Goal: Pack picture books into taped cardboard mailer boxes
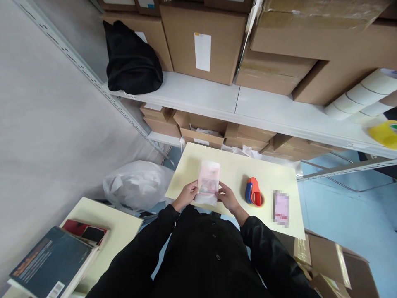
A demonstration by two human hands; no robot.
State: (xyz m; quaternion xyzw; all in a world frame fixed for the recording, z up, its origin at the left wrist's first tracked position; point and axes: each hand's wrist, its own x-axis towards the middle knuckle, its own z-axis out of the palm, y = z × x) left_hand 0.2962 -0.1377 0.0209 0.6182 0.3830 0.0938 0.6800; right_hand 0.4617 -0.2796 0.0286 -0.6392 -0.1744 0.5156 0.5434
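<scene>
A flat pink packet in a translucent white wrapper (209,182) is held between my two hands, over the near left part of the cream table (234,161). My left hand (187,193) pinches its left edge, fingers closed on the wrapper. At the right edge, my right hand (228,196) grips it with the thumb on top. To the right of my hands stands an orange and blue tape dispenser (254,192). Farther right lies a pink item (281,208), blurred by pixels.
Cardboard boxes (201,41) and a black cloth bundle (132,60) fill the shelf ahead, with tape rolls (361,95) at right. A clear plastic bag (136,184) sits left of the table. Books (52,260) lie on a side table; more cartons (328,256) stand at lower right.
</scene>
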